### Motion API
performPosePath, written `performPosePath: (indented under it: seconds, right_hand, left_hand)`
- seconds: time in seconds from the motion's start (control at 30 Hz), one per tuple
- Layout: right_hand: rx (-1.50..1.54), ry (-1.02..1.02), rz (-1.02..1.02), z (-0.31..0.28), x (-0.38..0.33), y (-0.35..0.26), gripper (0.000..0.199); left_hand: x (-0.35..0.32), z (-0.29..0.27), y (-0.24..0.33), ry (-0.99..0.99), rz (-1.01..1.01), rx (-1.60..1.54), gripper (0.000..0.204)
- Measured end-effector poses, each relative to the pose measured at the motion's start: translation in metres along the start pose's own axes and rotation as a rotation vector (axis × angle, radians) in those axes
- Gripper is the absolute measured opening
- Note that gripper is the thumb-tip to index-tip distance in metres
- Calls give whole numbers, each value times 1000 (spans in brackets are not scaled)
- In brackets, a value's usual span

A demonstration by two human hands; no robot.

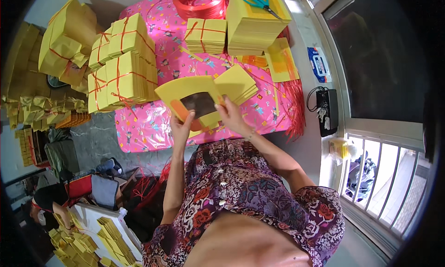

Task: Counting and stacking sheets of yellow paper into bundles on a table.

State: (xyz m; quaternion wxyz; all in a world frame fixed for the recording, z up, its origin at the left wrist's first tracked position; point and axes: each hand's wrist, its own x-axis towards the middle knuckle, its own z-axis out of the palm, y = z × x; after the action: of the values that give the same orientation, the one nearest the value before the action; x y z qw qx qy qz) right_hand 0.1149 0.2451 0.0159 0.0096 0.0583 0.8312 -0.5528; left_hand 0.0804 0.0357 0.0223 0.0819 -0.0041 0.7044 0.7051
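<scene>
Pink patterned cloth (pixel 153 123) covers the work surface, and everything sits around it: tied bundles of yellow paper (pixel 123 67) on its left part, a smaller tied bundle (pixel 206 35) toward its far edge, a coil of red string (pixel 200 1) beyond that, and a tall yellow stack (pixel 255 28) at its far right corner with teal scissors (pixel 259 0) lying on top. Over the cloth's near edge, both forearms rise from the lower frame with elbows bent. The left hand (pixel 181 128) pinches the lower edge of a yellow sheet with a dark square centre (pixel 192 97), held up and tilted, thumb in front. The right hand (pixel 232 116) grips the same sheet's right side, fingers curled closed on it, just beside a loose yellow stack (pixel 238 83) resting on the cloth.
</scene>
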Motion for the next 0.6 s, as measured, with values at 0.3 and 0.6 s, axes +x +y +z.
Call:
performPosePath:
  seconds: [0.3, 0.6]
  right_hand:
    - [209, 266, 69, -179, -50, 74, 20]
    - [-124, 208, 237, -212, -93, 234, 28]
  left_hand:
    - [-12, 9, -18, -120, -10, -10, 22]
    - [-32, -44, -76, 74, -76, 303, 18]
